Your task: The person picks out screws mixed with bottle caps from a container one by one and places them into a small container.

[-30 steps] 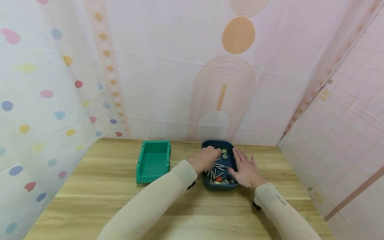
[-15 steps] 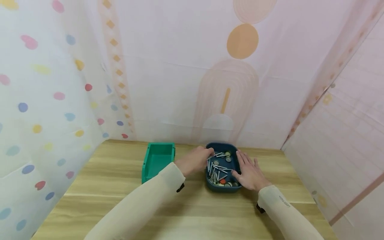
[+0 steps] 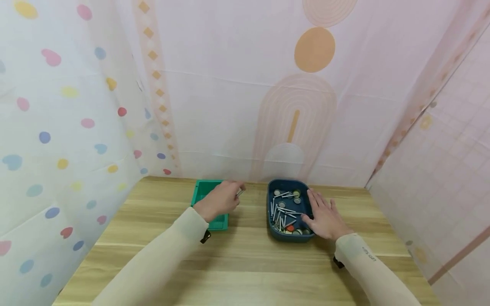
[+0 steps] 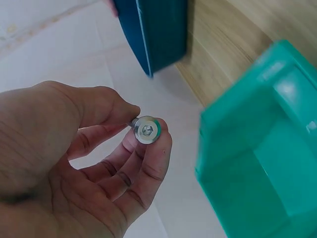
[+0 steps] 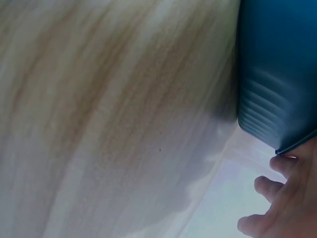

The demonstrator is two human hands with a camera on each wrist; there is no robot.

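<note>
My left hand (image 3: pixel 222 199) is over the green bin (image 3: pixel 200 189), pinching a bolt (image 4: pixel 147 130) between thumb and fingertips. In the left wrist view the bolt's round head faces the camera, with a hex socket in it; most of its shank is hidden. My right hand (image 3: pixel 325 217) rests on the right rim of the dark blue container (image 3: pixel 292 239), fingers spread and fairly straight. Inside that container lie several long bolts (image 3: pixel 281 211), several round bottle caps (image 3: pixel 297 200) and an orange disc (image 3: pixel 290 228). The visible floor of the green bin (image 4: pixel 247 193) is bare.
Both containers stand on a wood-grain table (image 3: pixel 245 263), near its back edge, with a gap between them. A patterned cloth (image 3: pixel 222 106) hangs behind the table and along both sides.
My left hand has come out of the blue container with a bolt and moved left over the green bin. The right hand stays on the blue rim. The head view has shifted slightly.
</note>
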